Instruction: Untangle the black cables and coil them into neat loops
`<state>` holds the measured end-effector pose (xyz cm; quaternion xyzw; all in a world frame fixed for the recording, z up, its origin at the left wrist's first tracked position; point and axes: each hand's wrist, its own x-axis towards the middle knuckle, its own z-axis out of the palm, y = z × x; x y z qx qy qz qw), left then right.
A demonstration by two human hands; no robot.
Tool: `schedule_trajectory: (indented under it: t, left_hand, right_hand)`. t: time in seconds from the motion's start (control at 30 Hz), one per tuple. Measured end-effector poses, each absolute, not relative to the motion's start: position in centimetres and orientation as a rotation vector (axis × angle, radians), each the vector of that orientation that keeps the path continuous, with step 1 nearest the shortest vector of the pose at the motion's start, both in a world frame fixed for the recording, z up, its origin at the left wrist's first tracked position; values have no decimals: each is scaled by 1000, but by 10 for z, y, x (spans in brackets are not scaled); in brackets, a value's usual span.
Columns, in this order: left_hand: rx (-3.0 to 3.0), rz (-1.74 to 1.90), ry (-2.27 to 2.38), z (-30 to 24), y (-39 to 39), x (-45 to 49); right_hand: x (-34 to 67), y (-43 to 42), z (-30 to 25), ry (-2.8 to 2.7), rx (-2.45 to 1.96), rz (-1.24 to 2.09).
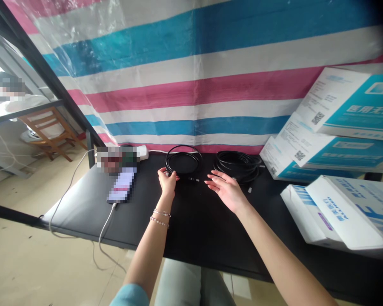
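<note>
My left hand (167,182) is at the lower left edge of a thin coil of black cable (200,158), its fingers and thumb closed on the loops. A dark connector with a pale tip (193,179) lies just right of this hand. My right hand (227,191) hovers over the black table with fingers stretched out and nothing in them. Close behind it is a thicker coil of black cable (238,160), partly hidden by the fingers. A small pale cable end (249,190) shows to the right of that hand.
A phone (123,185) with a white charging cord (106,225) lies on the left of the black table (198,229). White and teal boxes (338,148) are stacked at right, with more boxes (344,212) in front. A striped sheet (178,93) hangs behind.
</note>
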<state>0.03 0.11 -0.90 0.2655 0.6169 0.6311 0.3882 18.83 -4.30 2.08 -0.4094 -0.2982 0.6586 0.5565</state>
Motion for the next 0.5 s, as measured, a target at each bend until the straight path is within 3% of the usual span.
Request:
schedule_trajectory:
  t: [0.33, 0.5]
  left_hand:
    - [1252, 1334, 2018, -5, -9, -4]
    - [1699, 1189, 1985, -3, -13, -4]
  right_hand:
    - [189, -43, 20, -706, -998, 1546]
    - [190, -42, 19, -720, -1027, 1532]
